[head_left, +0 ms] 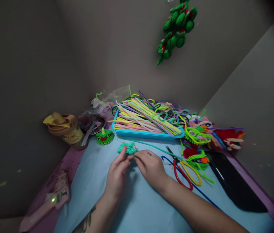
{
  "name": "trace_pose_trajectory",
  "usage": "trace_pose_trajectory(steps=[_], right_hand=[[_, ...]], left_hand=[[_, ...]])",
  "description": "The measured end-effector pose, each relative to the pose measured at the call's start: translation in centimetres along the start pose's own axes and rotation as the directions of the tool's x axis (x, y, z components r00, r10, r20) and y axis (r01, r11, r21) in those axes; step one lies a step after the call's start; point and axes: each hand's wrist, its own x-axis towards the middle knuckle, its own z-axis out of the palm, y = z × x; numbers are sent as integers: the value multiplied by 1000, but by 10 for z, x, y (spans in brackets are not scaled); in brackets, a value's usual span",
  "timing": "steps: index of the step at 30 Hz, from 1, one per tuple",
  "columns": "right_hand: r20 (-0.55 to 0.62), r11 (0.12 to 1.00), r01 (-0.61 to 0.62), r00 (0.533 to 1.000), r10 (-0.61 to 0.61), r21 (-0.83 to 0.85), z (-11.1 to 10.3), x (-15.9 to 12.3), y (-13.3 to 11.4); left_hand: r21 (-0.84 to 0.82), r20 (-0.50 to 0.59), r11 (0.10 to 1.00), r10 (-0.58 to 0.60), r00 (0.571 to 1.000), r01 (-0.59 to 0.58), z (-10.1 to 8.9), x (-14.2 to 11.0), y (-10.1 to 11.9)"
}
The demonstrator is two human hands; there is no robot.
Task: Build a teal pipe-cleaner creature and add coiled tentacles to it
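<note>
A small teal figure twisted from pipe cleaners (pixel 127 148) is held up between my hands over the blue work sheet (pixel 90 181). My left hand (pixel 117 170) is closed on its lower left side, thumb upright against it. Fingertips of my right hand (pixel 150 165) pinch its lower right edge; just what part they grip is hidden. Right of my right hand lie scissors (pixel 184 171) with one red and one yellow handle. A loose teal pipe cleaner (pixel 153 146) stretches behind my hands, and a dark blue one (pixel 204 195) runs under the scissors.
A blue tray (pixel 146 135) heaped with pipe cleaners stands at the back. To its left are a green figure (pixel 104 137) and a lidded cup (pixel 71 132). A pink glue gun (pixel 51 204) with a lit green light lies left; a black flat object (pixel 238 184) lies right. Green figures (pixel 177 30) hang above.
</note>
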Motion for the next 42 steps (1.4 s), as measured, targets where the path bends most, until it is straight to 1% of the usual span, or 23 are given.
trace_pose_trajectory(steps=[2,5,8,10,13,16,18,20,22,24,26,28,29,31,32,35,37,40,42], right_hand=[[-17,999,-45,999,46,28,0,0,0],[-11,996,-91,996,91,17,1,0,-1],[-14,992,-124,992,124,-14,1,0,0],[-32,991,-130,991,129,-28,0,1,1],[-35,996,-82,996,81,-36,0,2,2],[-9,1000,-16,1000,16,-26,-1,2,2],[9,1000,-13,1000,13,-11,-2,2,1],[23,999,-43,999,42,28,-3,1,0],[24,990,-98,995,96,100,-2,1,-1],[8,968,-165,986,167,189,-1,1,-2],[-7,930,-242,967,254,278,1,1,-5],[9,861,-340,931,364,379,4,2,-8],[34,808,-390,907,420,441,5,3,-10],[107,669,-467,856,505,578,7,4,-14],[145,593,-487,836,530,641,7,5,-15],[234,368,-496,790,566,786,7,6,-19],[281,217,-485,756,592,847,7,7,-20],[367,16,-481,689,625,876,6,9,-22],[422,-86,-486,642,640,870,5,10,-24]], left_hand=[[28,26,1000,13,1000,-14,-3,1,-1],[64,58,997,35,998,-39,-5,0,-4],[67,91,997,39,995,-45,-3,-3,-5],[38,103,999,35,994,-39,1,-4,-4],[-46,70,999,11,998,-8,4,-1,-2],[-136,28,988,-74,997,77,1,8,-1],[-161,-1,981,-112,994,111,-2,14,-2],[-156,-44,982,-110,993,102,-4,17,-3],[-140,-87,988,-85,993,72,-3,17,-4],[-119,-113,992,-50,992,36,0,14,-5],[-91,-122,996,-5,992,-6,4,11,-5],[-54,-127,997,43,991,-50,5,9,-7],[-35,-129,997,66,989,-71,6,9,-8],[6,-138,994,110,984,-111,4,9,-11],[23,-142,992,129,981,-127,3,9,-12],[64,-139,983,180,974,-172,-2,11,-13],[103,-130,974,213,968,-200,-4,12,-13],[198,-133,954,254,958,-226,-6,11,-13],[243,-146,941,276,950,-236,-6,10,-14]])
